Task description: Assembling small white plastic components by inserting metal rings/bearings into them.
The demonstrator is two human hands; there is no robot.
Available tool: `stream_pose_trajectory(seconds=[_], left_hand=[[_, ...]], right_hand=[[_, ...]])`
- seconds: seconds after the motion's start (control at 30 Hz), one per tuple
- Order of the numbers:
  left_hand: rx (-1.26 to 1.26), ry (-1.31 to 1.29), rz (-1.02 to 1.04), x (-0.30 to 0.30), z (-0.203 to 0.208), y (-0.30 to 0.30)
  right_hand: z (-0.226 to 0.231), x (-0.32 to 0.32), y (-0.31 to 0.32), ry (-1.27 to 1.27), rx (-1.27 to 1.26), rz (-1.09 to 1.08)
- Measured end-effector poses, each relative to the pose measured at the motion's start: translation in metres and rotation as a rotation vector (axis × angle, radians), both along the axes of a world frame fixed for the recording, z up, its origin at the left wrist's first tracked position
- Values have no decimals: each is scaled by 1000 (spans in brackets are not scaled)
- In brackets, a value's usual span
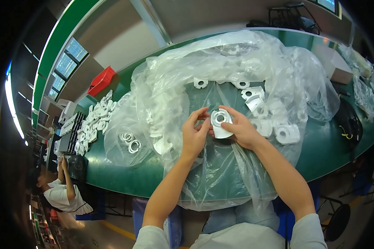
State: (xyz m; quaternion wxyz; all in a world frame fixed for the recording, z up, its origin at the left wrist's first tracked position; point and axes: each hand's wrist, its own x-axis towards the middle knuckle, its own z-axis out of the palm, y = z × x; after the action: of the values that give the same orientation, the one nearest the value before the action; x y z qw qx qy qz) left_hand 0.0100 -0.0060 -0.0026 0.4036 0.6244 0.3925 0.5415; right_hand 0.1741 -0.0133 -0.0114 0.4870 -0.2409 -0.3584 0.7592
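At centre frame, over the clear plastic sheet (220, 174) on the green worktop (320, 149), we hold a white plastic part (220, 123) between both hands. Our right hand (240, 129) grips its right side; our left hand (194, 137) pinches its left edge, fingers curled.

red bin (101, 80) far left, white box (335, 63) right, black chair (293, 16) behind
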Motion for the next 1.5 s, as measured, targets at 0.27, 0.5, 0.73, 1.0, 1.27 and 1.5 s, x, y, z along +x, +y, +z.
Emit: stream_pose_trajectory(seconds=[0.27, 0.5, 0.73, 1.0, 1.27, 1.5], left_hand=[[-271, -60, -111, -16, -2, 9], [-128, 31, -81, -12, 5, 5], [-52, 72, -12, -10, 4, 2], [-46, 50, 9, -9, 7, 1], [-173, 10, 33, -14, 1, 6], [-149, 41, 42, -8, 10, 0]], right_hand=[[3, -4, 0, -85, 64, 33], [2, -3, -1, -116, 172, 41], [-5, -4, 1, -115, 191, 14], [-4, -6, 0, -113, 234, -14], [1, -3, 1, 7, -18, 115], [-6, -6, 1, -62, 135, 95]])
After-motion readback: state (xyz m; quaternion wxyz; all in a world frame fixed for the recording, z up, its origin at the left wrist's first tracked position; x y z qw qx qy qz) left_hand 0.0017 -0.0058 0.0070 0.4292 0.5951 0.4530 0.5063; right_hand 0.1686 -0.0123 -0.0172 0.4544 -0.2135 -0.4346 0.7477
